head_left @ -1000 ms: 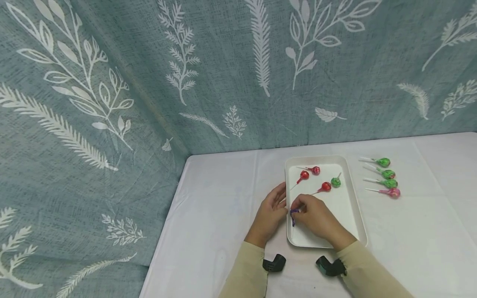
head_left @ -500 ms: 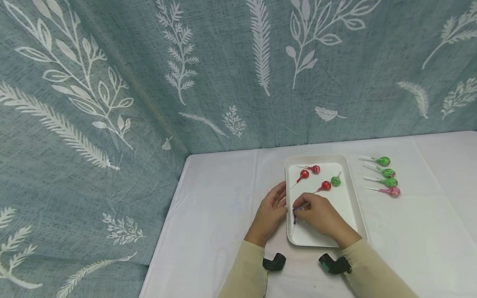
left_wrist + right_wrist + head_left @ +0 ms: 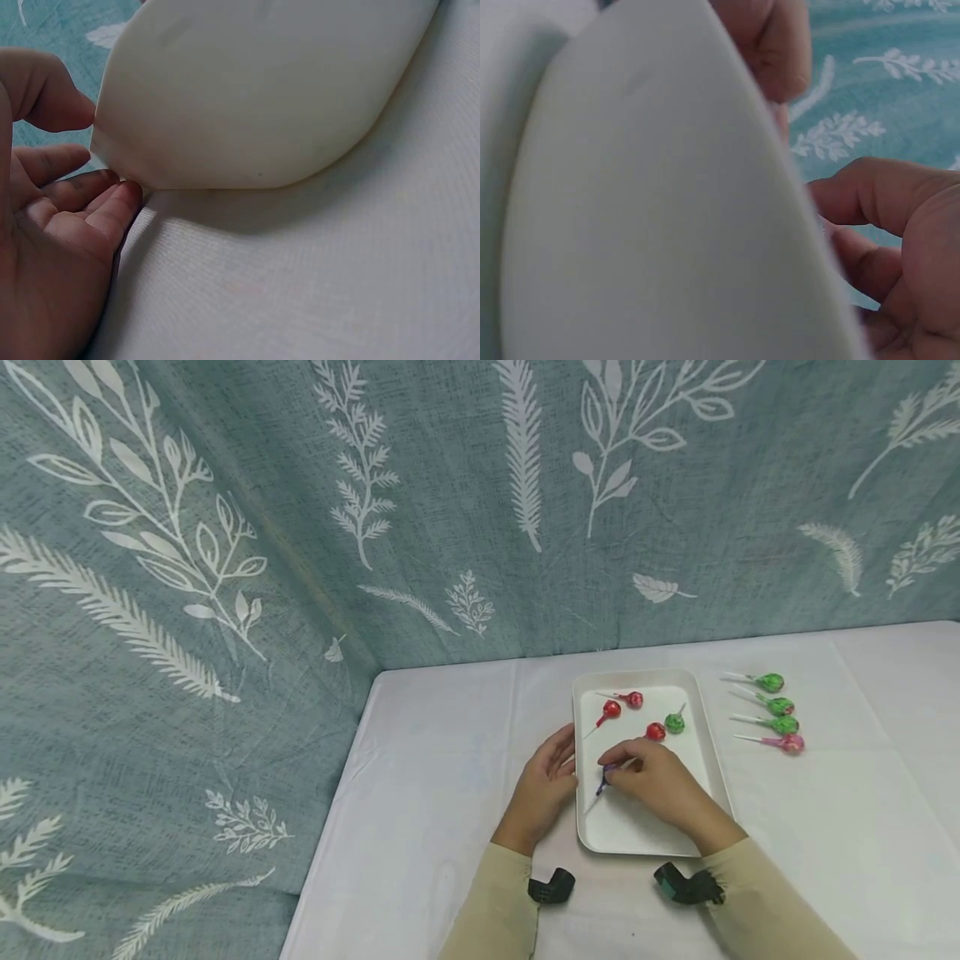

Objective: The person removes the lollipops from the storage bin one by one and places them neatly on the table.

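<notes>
A white tray (image 3: 637,850) lies on the table, with several wrapped lollipops in it. My right hand (image 3: 663,785) is over the tray's left half and pinches a purple-wrapped lollipop (image 3: 602,783) by its head, its stick slanting down to the left. In the right wrist view the tray's wall (image 3: 652,195) hides the lollipop. My left hand (image 3: 543,787) touches the tray's left side from outside, fingers loosely extended. Up close in the left wrist view, its thumb (image 3: 71,109) and fingertips meet the tray's outer wall (image 3: 247,97).
Inside the tray lie red lollipops (image 3: 611,710) toward the back, another red lollipop (image 3: 656,732) and a green lollipop (image 3: 675,723). Right of it, several green lollipops (image 3: 784,725) and a pink lollipop (image 3: 792,743) form a column on the white tablecloth (image 3: 442,777). A leaf-patterned curtain (image 3: 465,510) stands behind.
My right hand has moved right and a little away from me, carrying the purple lollipop from the tray's left wall toward its middle. The left hand has stayed put.
</notes>
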`<move>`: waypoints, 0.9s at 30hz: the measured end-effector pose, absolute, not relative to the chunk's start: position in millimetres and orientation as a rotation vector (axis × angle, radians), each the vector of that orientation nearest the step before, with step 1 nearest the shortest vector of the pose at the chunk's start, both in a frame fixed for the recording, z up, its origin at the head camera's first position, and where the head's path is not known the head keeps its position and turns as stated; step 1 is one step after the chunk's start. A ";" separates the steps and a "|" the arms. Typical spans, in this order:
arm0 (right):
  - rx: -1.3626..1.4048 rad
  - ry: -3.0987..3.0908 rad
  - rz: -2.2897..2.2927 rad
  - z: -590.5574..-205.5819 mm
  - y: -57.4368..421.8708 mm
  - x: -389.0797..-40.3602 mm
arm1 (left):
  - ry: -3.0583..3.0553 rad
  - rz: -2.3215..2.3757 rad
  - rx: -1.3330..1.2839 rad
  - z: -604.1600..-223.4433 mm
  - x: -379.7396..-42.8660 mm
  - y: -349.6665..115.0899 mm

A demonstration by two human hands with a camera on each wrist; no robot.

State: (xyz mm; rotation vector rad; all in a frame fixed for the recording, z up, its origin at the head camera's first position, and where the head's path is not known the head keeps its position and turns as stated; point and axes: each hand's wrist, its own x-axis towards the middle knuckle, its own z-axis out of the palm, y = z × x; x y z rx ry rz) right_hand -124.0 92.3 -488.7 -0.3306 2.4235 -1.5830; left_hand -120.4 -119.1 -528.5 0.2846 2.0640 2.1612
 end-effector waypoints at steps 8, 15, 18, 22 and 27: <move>-0.246 2.394 -1.681 -481.2 104.6 -123.6 | 2.070 2.167 0.263 -529.1 -119.9 -117.3; -0.202 2.412 -1.730 -478.2 113.0 -123.4 | 2.123 2.115 0.249 -528.6 -118.7 -116.1; -0.182 2.401 -1.756 -477.8 118.5 -122.5 | 2.141 2.095 0.233 -527.6 -118.5 -116.4; -0.154 2.369 -1.804 -476.6 127.4 -120.5 | 2.158 2.089 0.214 -527.4 -119.1 -116.9; -0.137 2.374 -1.825 -476.1 139.0 -119.6 | 2.156 2.100 0.215 -528.4 -119.8 -118.2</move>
